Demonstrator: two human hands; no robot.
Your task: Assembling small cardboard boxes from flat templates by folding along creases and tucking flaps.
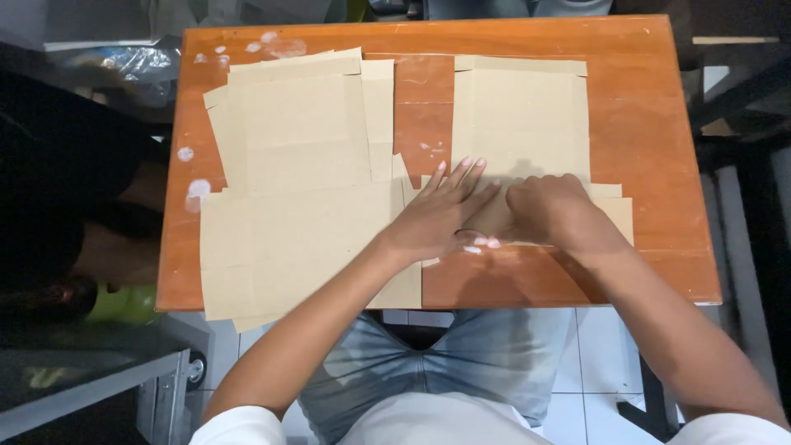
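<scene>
My left hand (437, 216) lies flat, fingers spread, on the lower part of a flattened brown cardboard box blank (521, 115) that rests on the right half of an orange wooden table (651, 148). My right hand (548, 210) is curled with its fingers bent, pressing on the same blank right beside the left hand. Its fingertips are hidden under the knuckles. A stack of larger cardboard blanks (297, 165) covers the left half of the table, overhanging the near edge.
White paint spots mark the table's left and top. A dark shelf and a green object (124, 301) stand at the left, a grey cabinet (82, 383) at the lower left, crumpled plastic (132, 66) at the upper left, white floor tiles below.
</scene>
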